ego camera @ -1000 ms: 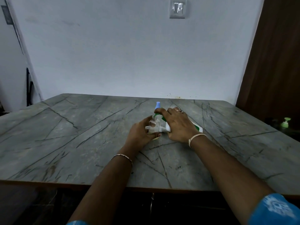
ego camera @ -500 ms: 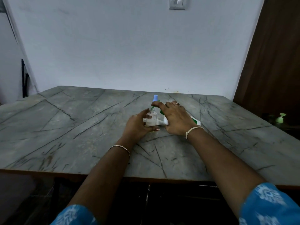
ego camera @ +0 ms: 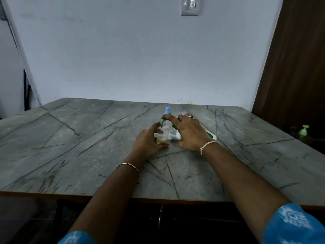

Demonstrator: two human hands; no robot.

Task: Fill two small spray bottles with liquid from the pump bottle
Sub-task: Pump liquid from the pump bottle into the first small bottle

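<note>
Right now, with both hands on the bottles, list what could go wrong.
1. The small clear bottle stands open-necked in the left hand, partly filled with yellowish liquid; a nudge could tip and spill it.
2. The right hand hides the white pump bottle, so its spout may miss the narrow neck and wet the table.

No text, brand, number or sign can be read anywhere: the green-and-white label on the pump bottle (ego camera: 210, 135) under the right hand (ego camera: 190, 133) is too small and blurred to make out.
</note>
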